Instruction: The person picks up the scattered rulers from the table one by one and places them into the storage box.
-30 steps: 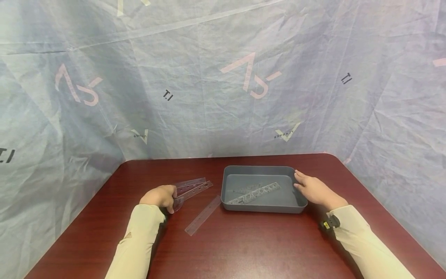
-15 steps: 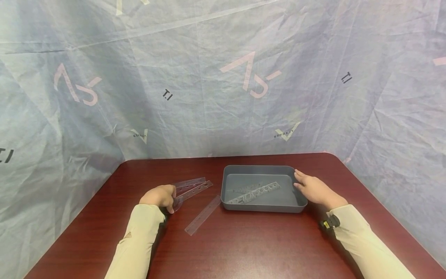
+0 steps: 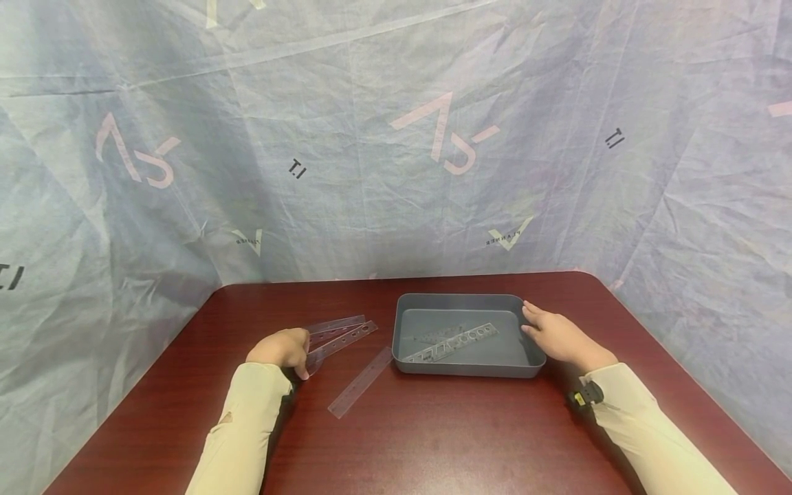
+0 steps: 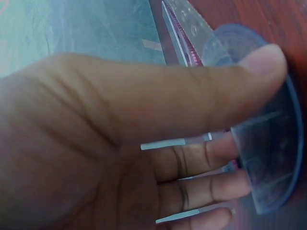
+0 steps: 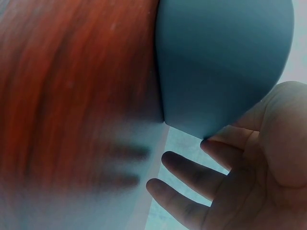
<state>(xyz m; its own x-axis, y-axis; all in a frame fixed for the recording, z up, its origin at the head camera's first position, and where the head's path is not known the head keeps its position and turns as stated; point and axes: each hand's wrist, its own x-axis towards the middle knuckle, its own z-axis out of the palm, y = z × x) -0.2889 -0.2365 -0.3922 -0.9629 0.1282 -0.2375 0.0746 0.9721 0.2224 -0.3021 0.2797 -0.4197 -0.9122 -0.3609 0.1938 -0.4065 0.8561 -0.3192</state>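
Note:
My left hand (image 3: 278, 348) pinches a clear protractor (image 4: 280, 163) with a bluish curved rim; in the left wrist view the thumb lies over one face and the fingertips are at its straight edge. Just beyond that hand, a clear ruler with holes (image 3: 353, 335) and another clear ruler (image 3: 337, 322) lie fanned on the table, their near ends hidden by the hand. At the grey tray's (image 3: 470, 370) right end, my right hand (image 3: 566, 338) rests against the outer wall, fingers extended. Inside the tray lie a clear stencil ruler (image 3: 454, 342) and another clear piece partly under it.
One more clear ruler (image 3: 360, 383) lies slantwise on the dark red table (image 3: 458, 433), its far end by the tray's left front corner. A pale printed sheet (image 3: 371, 137) hangs behind the table and along both sides.
The left hand has drawn back very slightly to the left, and the protractor appears to have tilted a little with it. The right hand, tray and loose rulers stay put.

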